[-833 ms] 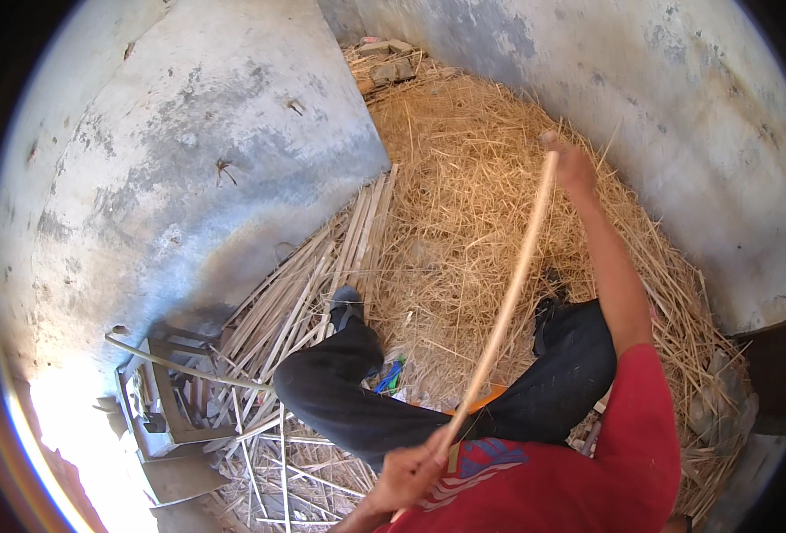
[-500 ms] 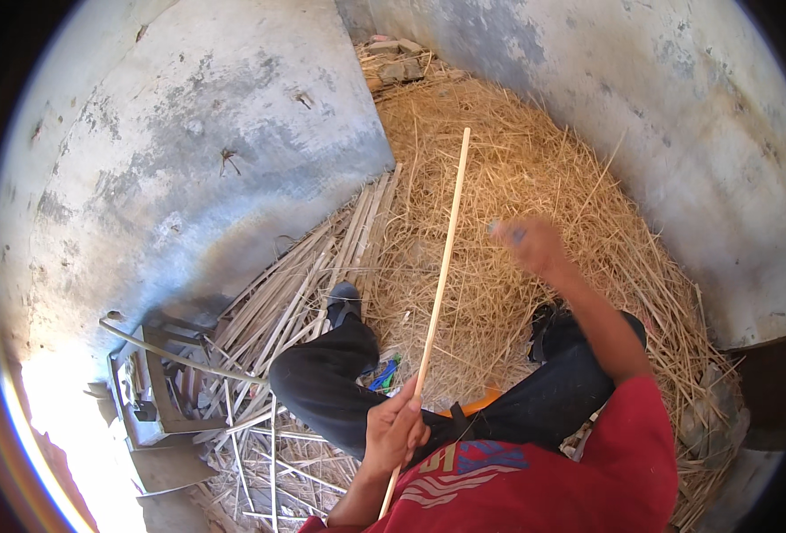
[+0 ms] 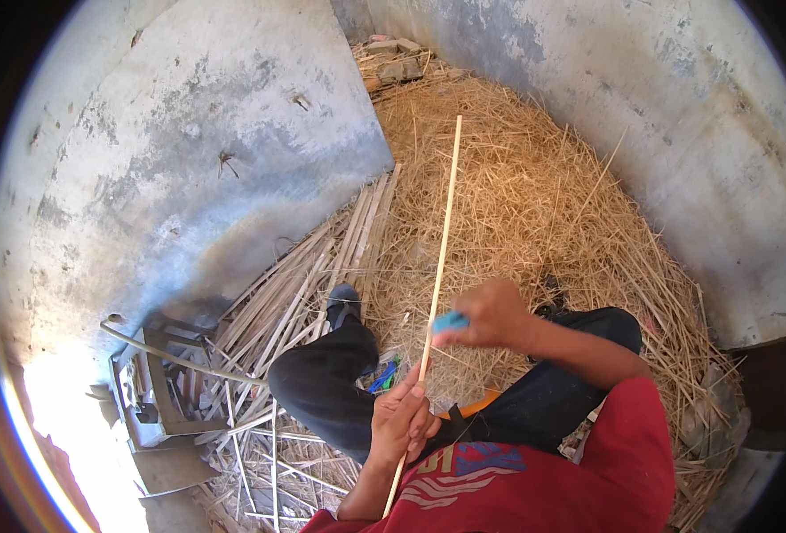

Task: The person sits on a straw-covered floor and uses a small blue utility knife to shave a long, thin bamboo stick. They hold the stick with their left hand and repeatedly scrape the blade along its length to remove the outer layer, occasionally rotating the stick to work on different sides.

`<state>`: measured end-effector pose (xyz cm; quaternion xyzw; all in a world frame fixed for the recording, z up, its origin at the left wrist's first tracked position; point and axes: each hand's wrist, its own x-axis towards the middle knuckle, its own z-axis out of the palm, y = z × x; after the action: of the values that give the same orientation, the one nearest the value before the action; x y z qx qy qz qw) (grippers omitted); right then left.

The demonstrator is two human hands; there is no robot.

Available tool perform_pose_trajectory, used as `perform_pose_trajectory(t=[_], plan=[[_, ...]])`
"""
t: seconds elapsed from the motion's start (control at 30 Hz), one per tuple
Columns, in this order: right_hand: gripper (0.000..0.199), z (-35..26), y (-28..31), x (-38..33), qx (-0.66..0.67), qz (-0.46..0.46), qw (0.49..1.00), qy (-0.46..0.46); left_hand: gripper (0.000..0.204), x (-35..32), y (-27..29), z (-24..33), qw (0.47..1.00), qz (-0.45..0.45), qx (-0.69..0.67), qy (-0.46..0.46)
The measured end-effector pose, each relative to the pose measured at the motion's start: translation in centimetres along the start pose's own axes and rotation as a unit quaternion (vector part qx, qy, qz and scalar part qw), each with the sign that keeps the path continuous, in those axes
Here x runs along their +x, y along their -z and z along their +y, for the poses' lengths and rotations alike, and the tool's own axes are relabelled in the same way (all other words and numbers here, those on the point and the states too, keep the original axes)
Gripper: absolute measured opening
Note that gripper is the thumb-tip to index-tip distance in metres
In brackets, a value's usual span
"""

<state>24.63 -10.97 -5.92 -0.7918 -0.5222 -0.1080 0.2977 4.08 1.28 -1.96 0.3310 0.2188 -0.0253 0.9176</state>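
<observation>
A long, pale wooden stick [image 3: 447, 213] slants up and away in front of me, its lower end passing beside my red shirt. My left hand [image 3: 399, 421] is wrapped round the lower part of it. Close to the stick's middle, my right hand [image 3: 492, 314] is closed on a small blue object [image 3: 449, 322]. Motion blurs this object, so I cannot make out its kind. It appears to be at or against the stick.
Straw-like shavings [image 3: 517, 186] cover the floor ahead between two worn walls [image 3: 171, 115]. Split strips [image 3: 322, 258] lie in a heap on the left, near a wooden frame [image 3: 158, 386] and a bent pole [image 3: 180, 358]. An orange thing [image 3: 479, 404] lies between my legs.
My right hand has come down and leftward with the blue object, from apart to right beside the stick. The stick's top has shifted slightly left, still in my left hand.
</observation>
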Motion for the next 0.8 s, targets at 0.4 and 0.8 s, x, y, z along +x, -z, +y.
perform_pose_trajectory(t=[0.4,0.8], plan=[[0.066,8.7,2.5,1.6,-0.044,0.004,0.984,-0.174,0.039,-1.3,-0.8,-0.9,0.998,0.014,0.028,0.062],[0.083,17.7,5.1,2.2,-0.166,0.035,0.944,-0.284,0.041,-3.9,0.5,-1.3,0.987,-0.027,0.129,0.087]])
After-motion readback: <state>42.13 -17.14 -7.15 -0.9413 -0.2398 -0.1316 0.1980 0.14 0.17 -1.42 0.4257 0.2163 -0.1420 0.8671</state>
